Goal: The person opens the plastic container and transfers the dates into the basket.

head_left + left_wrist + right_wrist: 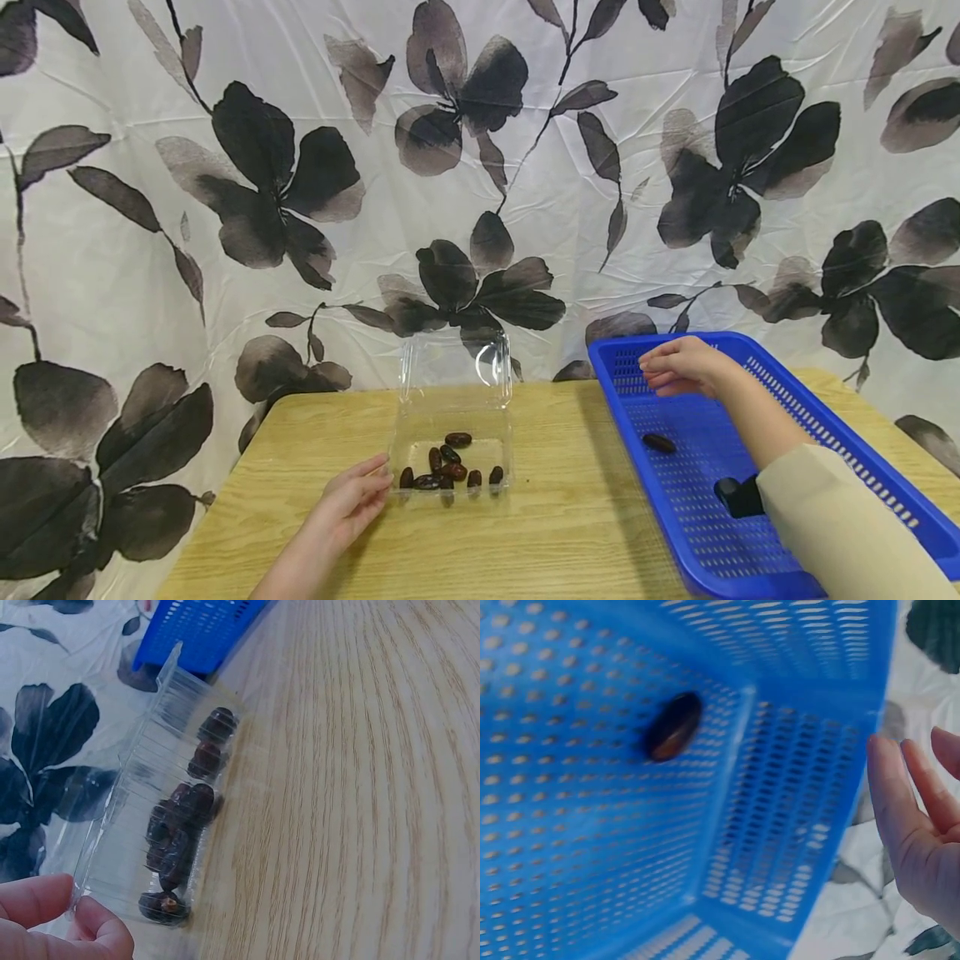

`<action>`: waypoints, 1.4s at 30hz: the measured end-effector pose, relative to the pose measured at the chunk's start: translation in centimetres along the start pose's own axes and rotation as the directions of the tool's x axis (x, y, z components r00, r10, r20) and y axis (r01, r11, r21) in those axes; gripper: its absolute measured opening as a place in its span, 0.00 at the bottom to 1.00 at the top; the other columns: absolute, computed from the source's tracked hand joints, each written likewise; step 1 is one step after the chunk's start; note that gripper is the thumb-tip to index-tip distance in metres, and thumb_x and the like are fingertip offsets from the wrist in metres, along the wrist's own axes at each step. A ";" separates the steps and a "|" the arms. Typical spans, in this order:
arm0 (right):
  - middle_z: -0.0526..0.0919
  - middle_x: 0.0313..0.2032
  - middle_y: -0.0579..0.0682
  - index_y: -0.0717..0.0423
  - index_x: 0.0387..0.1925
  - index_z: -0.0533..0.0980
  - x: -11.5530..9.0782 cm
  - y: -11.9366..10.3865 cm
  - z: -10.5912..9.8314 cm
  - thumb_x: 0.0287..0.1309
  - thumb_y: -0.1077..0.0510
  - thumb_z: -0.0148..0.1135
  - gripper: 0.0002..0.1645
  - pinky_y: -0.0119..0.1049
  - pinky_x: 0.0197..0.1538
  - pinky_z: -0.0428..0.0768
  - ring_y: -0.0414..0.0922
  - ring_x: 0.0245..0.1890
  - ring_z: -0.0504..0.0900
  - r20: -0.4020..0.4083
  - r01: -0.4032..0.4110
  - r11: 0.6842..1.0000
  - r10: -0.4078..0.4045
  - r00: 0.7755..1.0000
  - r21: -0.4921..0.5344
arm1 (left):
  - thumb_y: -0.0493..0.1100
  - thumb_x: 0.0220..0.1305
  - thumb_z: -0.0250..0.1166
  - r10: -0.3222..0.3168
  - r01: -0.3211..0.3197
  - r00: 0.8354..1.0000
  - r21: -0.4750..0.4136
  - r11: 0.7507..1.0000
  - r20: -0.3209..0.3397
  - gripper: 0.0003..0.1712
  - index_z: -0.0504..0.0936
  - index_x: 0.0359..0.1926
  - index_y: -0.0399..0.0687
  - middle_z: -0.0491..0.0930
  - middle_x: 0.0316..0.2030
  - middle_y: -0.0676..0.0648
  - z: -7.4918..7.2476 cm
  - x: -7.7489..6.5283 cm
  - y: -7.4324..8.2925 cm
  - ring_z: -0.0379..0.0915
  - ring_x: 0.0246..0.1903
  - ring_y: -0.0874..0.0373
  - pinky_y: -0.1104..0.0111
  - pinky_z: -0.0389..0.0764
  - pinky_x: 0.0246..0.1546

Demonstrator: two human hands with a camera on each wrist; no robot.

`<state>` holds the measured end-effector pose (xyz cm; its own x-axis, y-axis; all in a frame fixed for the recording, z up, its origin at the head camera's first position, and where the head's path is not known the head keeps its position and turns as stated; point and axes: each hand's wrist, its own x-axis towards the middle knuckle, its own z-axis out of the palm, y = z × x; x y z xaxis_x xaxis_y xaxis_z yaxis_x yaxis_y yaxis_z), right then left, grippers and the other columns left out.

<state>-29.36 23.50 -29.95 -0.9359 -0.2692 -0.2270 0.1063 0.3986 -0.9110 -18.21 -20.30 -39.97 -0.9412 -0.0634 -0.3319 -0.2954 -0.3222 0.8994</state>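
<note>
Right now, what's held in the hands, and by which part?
Left hand pinches the clear container by its left rim; right hand holds nothing visible.

Inky Black, Bright Blue and Golden Tan

We saw a strong, solid blue on the basket (693, 471), patterned with rows of small holes and slots. The dates (458, 439) were glossy dark brown, nearly black in places, some with a reddish tint. We found the container (486, 450) colourless and clear. The table (570, 533) was golden tan, streaked with wood grain. On the white cloth (600, 50) we saw black flowers (251, 133) fading to grey-taupe. The sleeve (840, 517) was plain cream, the wrist device (742, 497) black.
</note>
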 end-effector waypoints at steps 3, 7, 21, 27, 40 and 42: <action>0.79 0.34 0.47 0.78 0.57 0.63 0.1 -1.2 0.4 0.62 0.64 0.54 0.27 0.38 0.40 0.81 0.41 0.34 0.80 0.015 0.013 1.000 -0.013 1.000 0.022 | 0.26 0.62 0.53 0.003 -0.003 1.000 0.011 1.000 -0.003 0.35 0.50 0.68 0.28 0.54 0.61 0.36 0.0 0.0 0.0 0.66 0.38 0.62 0.76 0.72 0.39; 0.79 0.36 0.49 0.79 0.59 0.60 0.3 -2.5 1.2 0.62 0.63 0.54 0.30 0.40 0.43 0.80 0.42 0.35 0.80 0.052 0.031 0.999 -0.033 0.998 0.032 | 0.25 0.63 0.52 0.000 0.000 1.000 0.021 1.000 -0.007 0.34 0.50 0.68 0.27 0.52 0.63 0.34 0.0 -0.2 0.0 0.66 0.37 0.62 0.76 0.72 0.38; 0.73 0.53 0.65 0.74 0.60 0.63 1.6 -6.7 5.8 0.59 0.65 0.56 0.29 0.44 0.49 0.77 0.49 0.45 0.79 0.155 0.086 0.996 -0.082 0.985 -0.017 | 0.26 0.63 0.53 0.005 -0.005 1.000 0.014 1.000 -0.016 0.34 0.51 0.68 0.28 0.54 0.62 0.35 0.2 -0.1 0.2 0.67 0.38 0.61 0.75 0.72 0.39; 0.70 0.56 0.67 0.70 0.60 0.65 2.5 -7.1 9.0 0.59 0.65 0.57 0.28 0.43 0.46 0.79 0.54 0.49 0.77 0.209 0.060 0.998 -0.053 0.976 -0.030 | 0.26 0.62 0.54 0.005 -0.005 1.000 0.006 1.000 -0.019 0.35 0.52 0.68 0.28 0.56 0.59 0.37 0.1 -0.2 0.1 0.67 0.39 0.61 0.75 0.72 0.38; 0.79 0.39 0.59 0.69 0.50 0.74 4.3 -5.9 16.2 0.54 0.68 0.61 0.20 0.45 0.42 0.80 0.55 0.40 0.80 0.229 0.040 0.998 -0.026 0.973 -0.055 | 0.26 0.63 0.53 -0.005 0.005 1.000 -0.010 1.000 -0.015 0.34 0.51 0.68 0.28 0.55 0.58 0.37 0.1 -0.2 0.2 0.65 0.38 0.62 0.75 0.72 0.37; 0.80 0.40 0.60 0.69 0.50 0.74 4.5 -5.6 17.2 0.53 0.68 0.61 0.20 0.46 0.43 0.80 0.58 0.43 0.79 0.234 0.040 0.998 -0.028 0.972 -0.046 | 0.26 0.63 0.53 -0.005 0.005 1.000 -0.012 1.000 -0.015 0.34 0.51 0.68 0.28 0.55 0.58 0.37 0.1 -0.2 0.2 0.66 0.38 0.62 0.75 0.72 0.37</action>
<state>-28.38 4.97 -31.78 -0.8343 -0.4777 -0.2754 0.0532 0.4274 -0.9025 -18.07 -20.27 -39.68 -0.9371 -0.0757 -0.3408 -0.2983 -0.3335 0.8943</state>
